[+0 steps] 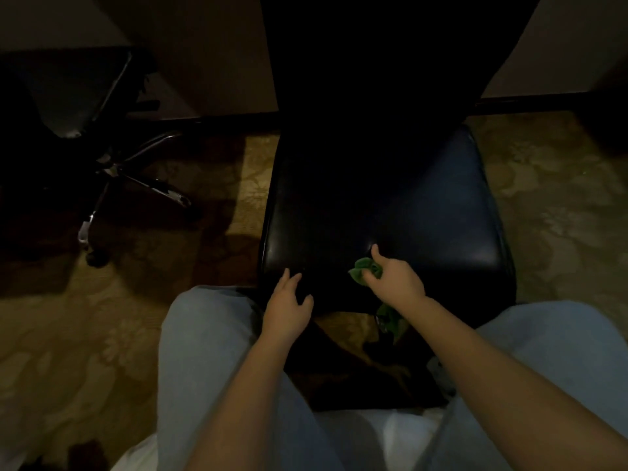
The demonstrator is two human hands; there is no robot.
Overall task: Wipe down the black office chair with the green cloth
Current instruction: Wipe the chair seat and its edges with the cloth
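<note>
Forearms low over seat front: wipe step in hand

Forearms & light jeans (pixel 210 351) are seen nearest, knees set either side of the black office chair (pixel 424 205), w/ patterned carpet (pixel 560 205) under all. Light is poor; no detail can be read on the backrest (pixel 367 62).

R hand (pixel 396 280): fingers are curled round the green cloth (pixel 365 270), which is bunched in the palm & pressed on the seat near its front edge, approx. mid-width. One digit is stretched fwd on the leather; which one cannot be told. A tail of cloth is seen hanging below the wrist, off the seat edge.

L hand (pixel 289 302): fingers loosely spread, nothing held; tips are laid on the front-left edge of the seat, prob. to steady it.

Step judged: seat wipe, early. Most of the seat & the whole backrest are taken as not yet done, though this can't be confirmed in such light.

How it is best done:
- Cloth should be opened flatter; bunched, only a narrow strip gets cleaned.
- Strokes are best run front to back in overlapping lanes, seams & rolled edges followed after.
- Chair is likely on castors, so the L hand should be braced or the seat may swivel under pressure.
- Hanging tail should be gathered in, off the floor.

2nd chair (pixel 78 96) stands well apart, at left.
</note>
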